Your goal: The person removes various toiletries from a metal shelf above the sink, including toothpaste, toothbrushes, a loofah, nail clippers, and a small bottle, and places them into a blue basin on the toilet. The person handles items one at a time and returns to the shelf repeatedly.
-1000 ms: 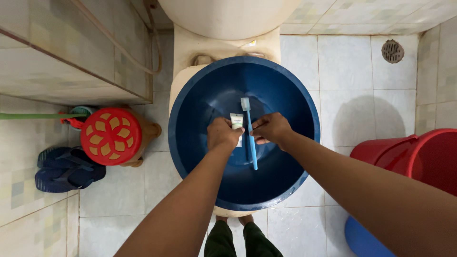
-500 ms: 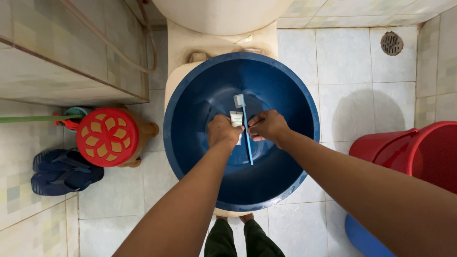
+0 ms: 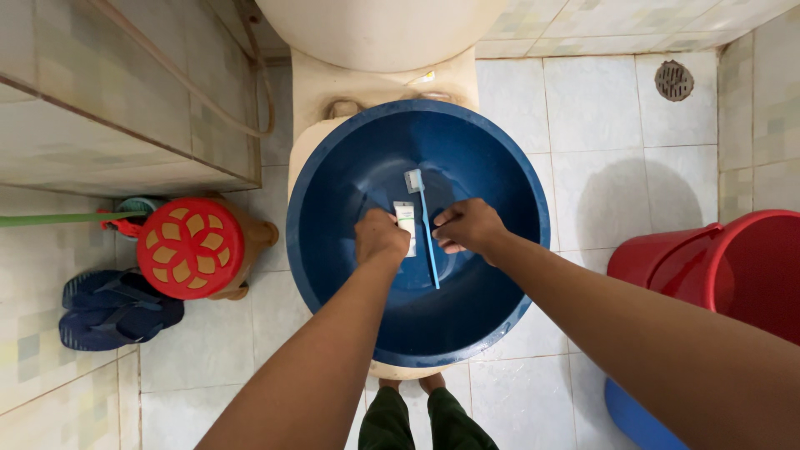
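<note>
Compared with a second ago, not much has changed: the toothbrush [image 3: 423, 225] has drifted a touch left and its bristle head sits a bit lower in the basin, and the small tube [image 3: 405, 227] went along with it. Both hands stayed over the middle of the basin.

Only the head view to go on, looking straight down. The left hand [image 3: 380, 238] is closed around the lower end of the white tube, so just the upper half pokes out past the knuckles. The right hand [image 3: 471, 227] has its fingers [image 3: 447, 218] pinched in toward the light blue handle, somewhere around its middle; it looks like a light pinch, but exactly where the tips touch is hidden by the hand itself. Brush and tube sit side by side, nearly touching, held above the bottom of the big blue basin [image 3: 333, 275], which rests on top of a cream toilet [image 3: 367, 92].

Handling-wise, the person has easy stuff here. The brush is light and stiff, probably a bit slick if wet, so pinching the mid handle makes sense. The tube is soft and squashy, so holding it low on the body is the natural spot.

Around them: a red bucket [image 3: 733, 267] on the right, a red patterned lid [image 3: 191, 248] on a pot to the left, dark blue flip-flops [image 3: 112, 307], and a floor drain [image 3: 673, 80].
</note>
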